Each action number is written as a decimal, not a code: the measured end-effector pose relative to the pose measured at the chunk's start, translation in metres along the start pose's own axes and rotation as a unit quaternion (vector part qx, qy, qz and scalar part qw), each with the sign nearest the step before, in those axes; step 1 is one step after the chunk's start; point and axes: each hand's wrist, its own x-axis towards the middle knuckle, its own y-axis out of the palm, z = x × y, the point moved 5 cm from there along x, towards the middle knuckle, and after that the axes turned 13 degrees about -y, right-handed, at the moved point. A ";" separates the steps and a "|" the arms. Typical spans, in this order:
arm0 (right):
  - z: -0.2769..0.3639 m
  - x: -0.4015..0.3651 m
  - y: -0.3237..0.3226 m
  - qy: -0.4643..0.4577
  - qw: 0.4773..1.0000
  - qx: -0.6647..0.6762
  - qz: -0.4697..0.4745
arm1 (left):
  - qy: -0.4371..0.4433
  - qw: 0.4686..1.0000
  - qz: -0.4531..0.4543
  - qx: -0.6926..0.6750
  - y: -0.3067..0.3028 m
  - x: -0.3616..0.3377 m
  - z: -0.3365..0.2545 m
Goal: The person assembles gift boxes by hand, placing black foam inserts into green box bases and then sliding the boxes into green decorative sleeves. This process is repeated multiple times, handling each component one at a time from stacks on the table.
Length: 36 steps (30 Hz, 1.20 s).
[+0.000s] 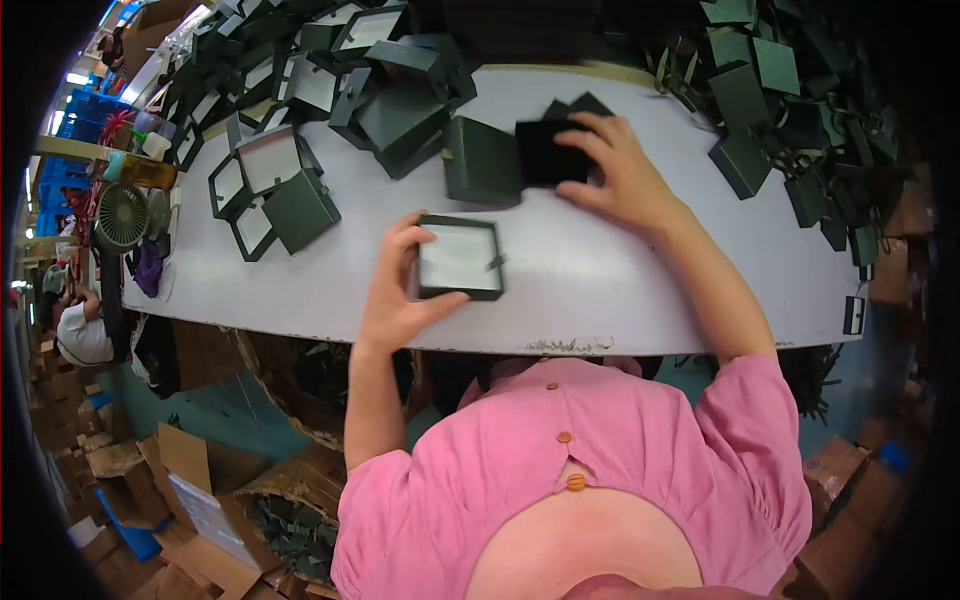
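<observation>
My left hand (392, 300) grips a shallow dark green box (460, 258) by its left side, fingers at the back and thumb at the front. The box lies open side up near the table's front edge, showing a white inside and a small tab on its right wall. Farther back, my right hand (628, 180) has its fingers and thumb at the right part of a black square pad (545, 158). More dark pieces (590, 104) lie just behind that hand. A closed-looking green box piece (482, 162) stands left of the pad.
Open green boxes (405, 125) are heaped at the back left, with a smaller group (300, 210) nearer. Another pile of green boxes (740, 160) lies at the right. A small fan (122, 215) is at the left end; cartons (205, 500) stand on the floor.
</observation>
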 end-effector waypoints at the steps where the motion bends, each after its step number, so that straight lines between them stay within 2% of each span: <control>1: 0.003 -0.002 -0.006 0.009 0.999 -0.023 -0.047 | 0.020 0.994 -0.015 0.111 0.009 -0.001 0.008; 2: 0.006 -0.005 -0.013 0.017 0.994 -0.048 -0.095 | 0.024 0.989 -0.028 0.141 0.017 -0.006 0.012; 4: 0.022 -0.017 -0.020 0.003 0.995 0.030 -0.090 | 0.031 0.978 -0.054 0.201 0.036 -0.016 0.007; 5: 0.031 -0.025 -0.022 -0.002 0.994 0.069 -0.088 | 0.063 0.976 -0.066 0.200 0.039 -0.017 0.015; 8: 0.056 -0.045 -0.020 -0.025 0.988 0.140 -0.062 | 0.039 0.971 -0.053 0.229 0.047 -0.010 0.003; 10: 0.067 -0.053 -0.015 -0.036 0.981 0.184 -0.059 | 0.054 0.964 -0.060 0.252 0.056 -0.003 -0.001; 12: 0.067 -0.060 -0.003 -0.019 0.973 0.209 -0.092 | 0.035 0.971 -0.074 0.225 0.063 0.005 -0.002; 14: 0.057 -0.065 -0.006 0.068 0.968 0.204 -0.129 | -0.021 0.983 -0.103 0.153 0.063 0.011 -0.001; 15: 0.053 -0.068 -0.013 0.083 0.967 0.164 -0.174 | -0.019 0.986 -0.109 0.124 0.061 0.013 -0.008; 18: 0.059 -0.064 -0.017 0.007 0.973 0.210 -0.091 | 0.000 0.984 0.038 0.174 0.063 0.011 -0.004; 19: 0.065 -0.061 -0.009 -0.043 0.975 0.209 -0.057 | 0.001 0.983 0.075 0.166 0.071 0.009 -0.002; 20: 0.074 -0.059 -0.004 -0.080 0.978 0.194 -0.015 | 0.001 0.983 0.077 0.168 0.074 0.008 -0.002; 23: 0.090 -0.068 0.024 -0.078 0.987 0.138 0.035 | 0.007 0.986 0.070 0.153 0.080 0.008 -0.004; 26: 0.099 -0.079 0.027 -0.072 0.990 0.081 0.084 | 0.057 0.963 0.049 0.259 0.081 0.004 -0.005; 28: 0.098 -0.085 0.019 -0.078 0.987 0.074 0.120 | 0.049 0.960 0.066 0.268 0.083 0.003 -0.009; 29: 0.088 -0.087 0.012 -0.097 0.985 0.066 0.123 | 0.055 0.955 0.070 0.283 0.082 0.002 -0.008; 31: 0.032 -0.099 -0.009 -0.101 0.995 -0.007 0.005 | 0.043 0.948 0.076 0.305 0.079 0.001 -0.014; 32: -0.004 -0.104 -0.036 0.003 0.992 -0.116 -0.051 | 0.055 0.942 0.081 0.321 0.075 0.001 -0.015; 33: -0.038 -0.115 -0.064 0.107 0.964 -0.219 -0.105 | 0.065 0.935 0.086 0.339 0.069 0.000 -0.016; 34: -0.076 -0.131 -0.083 0.194 0.929 -0.298 -0.104 | 0.075 0.927 0.089 0.357 0.066 -0.002 -0.018; 35: -0.100 -0.148 -0.098 0.277 0.880 -0.373 -0.103 | 0.047 0.937 0.073 0.340 0.061 -0.003 -0.023; 36: -0.108 -0.158 -0.103 0.315 0.884 -0.335 -0.079 | 0.063 0.931 0.054 0.356 0.055 -0.003 -0.023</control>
